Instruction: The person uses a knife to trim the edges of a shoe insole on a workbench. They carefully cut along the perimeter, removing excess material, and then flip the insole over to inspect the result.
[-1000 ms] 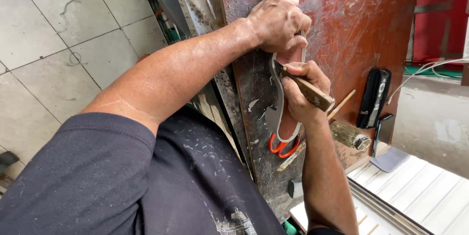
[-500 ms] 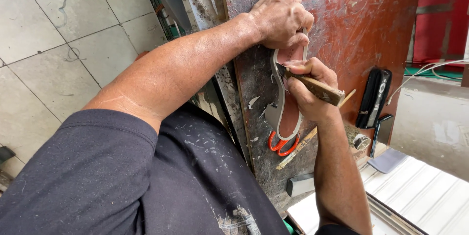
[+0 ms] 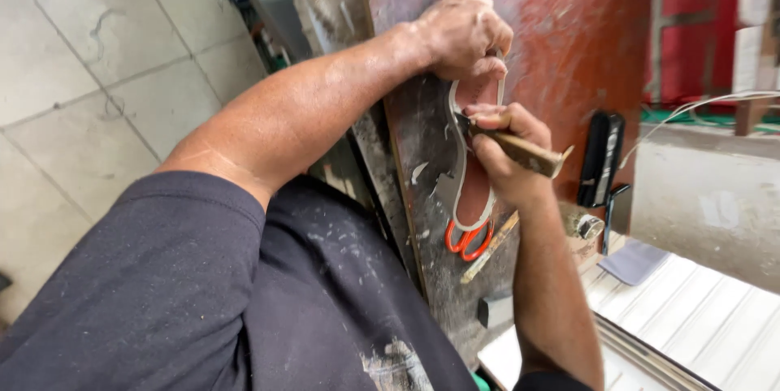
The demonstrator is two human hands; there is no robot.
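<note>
Cutting around shoe sole (image 3: 474, 188) mid-board (image 3: 585, 58): left hand (image 3: 465, 30) presses it, right hand (image 3: 505, 155) clenches knife (image 3: 520, 150). Next, slow steady pull.

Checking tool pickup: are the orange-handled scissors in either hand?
No: the orange-handled scissors lie on the board, while the right hand grips a wooden-handled knife and the left hand presses the sole-shaped piece.

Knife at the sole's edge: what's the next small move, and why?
Probably draw the knife a little further along the sole edge. The right hand holds the blade against it, and the left hand pins the sole's top to the board.
</note>
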